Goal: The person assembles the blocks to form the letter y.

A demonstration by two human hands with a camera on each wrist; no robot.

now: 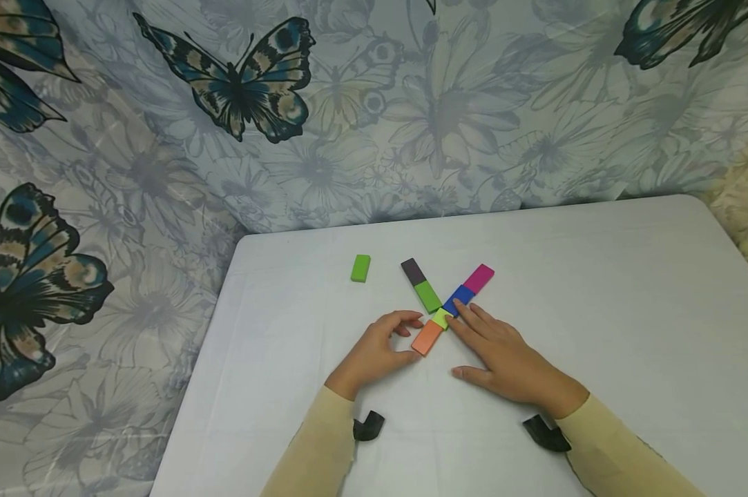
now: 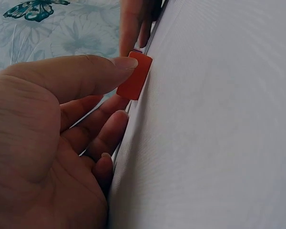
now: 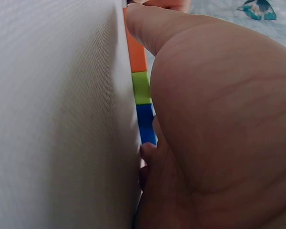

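Coloured rectangular blocks form a V-like figure on the white table. My left hand [image 1: 380, 348] curves around the orange block [image 1: 426, 339], thumb against its near end and fingers at its left side. In the left wrist view, the thumb [image 2: 100, 74] presses on this block. With fingers spread and mostly straight, my right hand [image 1: 504, 355] touches the yellow-green block [image 1: 439, 317] and the blue block [image 1: 457, 299]. Beyond the blue one lies a magenta block [image 1: 479, 279]. A green block [image 1: 428, 297] and a dark purple block [image 1: 413, 272] form the other branch.
A separate green block [image 1: 360, 268] lies at the back left of the white table [image 1: 628, 297]. Behind and left of the table hangs butterfly-patterned cloth [image 1: 349, 152]. Black pieces show beside the left sleeve [image 1: 314, 442] and the right sleeve [image 1: 622, 449].
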